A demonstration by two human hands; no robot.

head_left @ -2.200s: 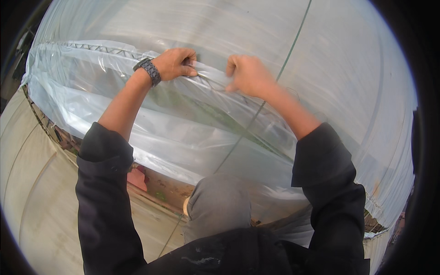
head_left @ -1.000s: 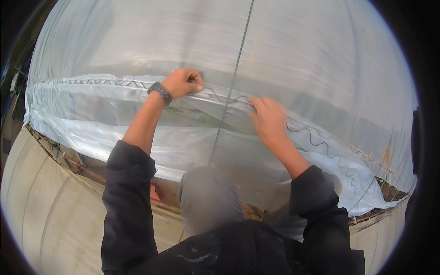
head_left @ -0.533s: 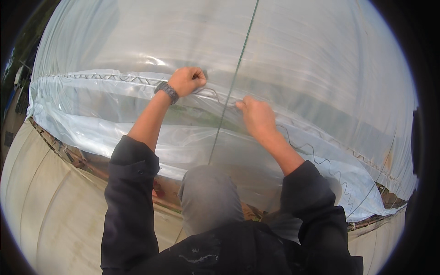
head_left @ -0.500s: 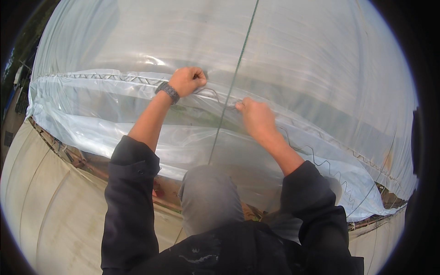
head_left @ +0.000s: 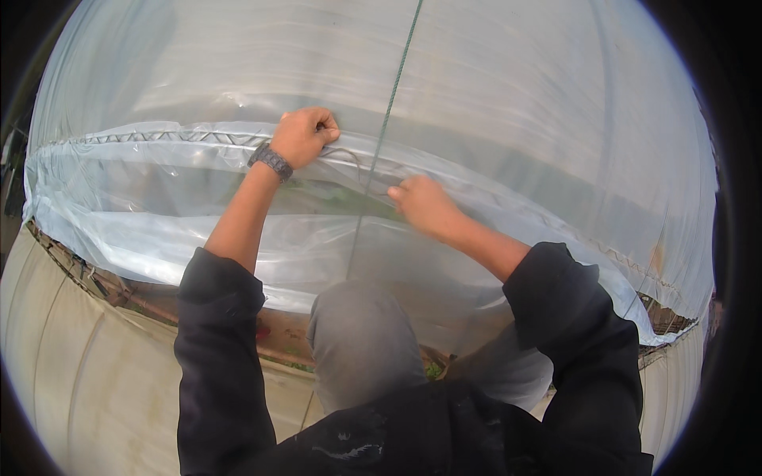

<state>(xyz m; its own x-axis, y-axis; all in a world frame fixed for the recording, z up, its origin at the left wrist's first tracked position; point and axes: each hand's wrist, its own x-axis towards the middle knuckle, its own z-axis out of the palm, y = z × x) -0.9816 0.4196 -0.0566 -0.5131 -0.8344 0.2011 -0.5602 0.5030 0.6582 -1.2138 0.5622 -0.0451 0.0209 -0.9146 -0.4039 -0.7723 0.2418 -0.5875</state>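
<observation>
My left hand (head_left: 305, 135), wearing a dark watch (head_left: 270, 161), is pinched on a wavy metal wire (head_left: 357, 163) at a narrow channel (head_left: 387, 166) along the plastic film. To its left, zigzag wire (head_left: 202, 136) sits in that channel over the film's edge. My right hand (head_left: 422, 205), lower and right of the green rope (head_left: 394, 91), is closed on the loose wire, fingertips partly hidden. Below both hands, loose clear film (head_left: 143, 230) hangs in wrinkled folds.
Taut translucent film (head_left: 516, 95) fills the upper view. A beige sheet (head_left: 79, 365) lies at lower left, with a gap (head_left: 119, 293) showing framework and soil. My grey-clad knee (head_left: 357, 341) is below centre.
Since half a second ago my right hand has moved down and left with the wire, which bows more between my hands. My left hand stays at the channel; the view has shifted slightly.
</observation>
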